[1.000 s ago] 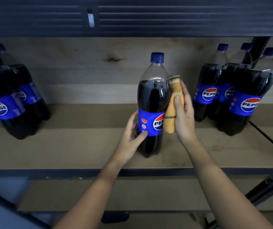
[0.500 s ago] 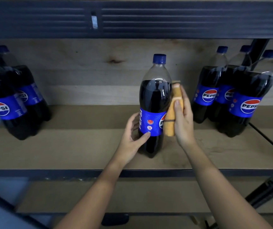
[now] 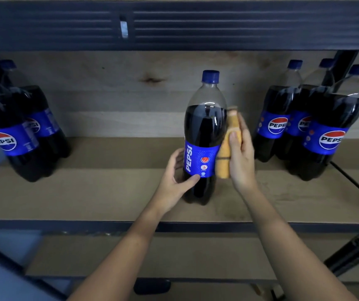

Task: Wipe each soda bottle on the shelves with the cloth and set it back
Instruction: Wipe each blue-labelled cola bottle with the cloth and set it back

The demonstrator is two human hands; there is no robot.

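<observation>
A Pepsi bottle [image 3: 204, 127] with a blue cap and blue label stands upright in the middle of the wooden shelf [image 3: 109, 187]. My left hand [image 3: 177, 177] grips its lower left side, thumb across the label's bottom edge. My right hand [image 3: 240, 155] holds a folded orange cloth [image 3: 228, 148] flat against the bottle's right side, thumb over the cloth. The fingers behind the cloth are partly hidden.
Three Pepsi bottles [image 3: 330, 127] stand grouped at the shelf's right end, by a dark upright post [image 3: 343, 64]. More Pepsi bottles [image 3: 11, 131] lean at the left end. A dark metal beam [image 3: 195, 25] runs overhead. A lower shelf [image 3: 195, 257] shows beneath.
The bottle has turned in my left hand: the round logo has gone out of sight and vertical lettering now faces me. The cloth stays pressed on the right side.
</observation>
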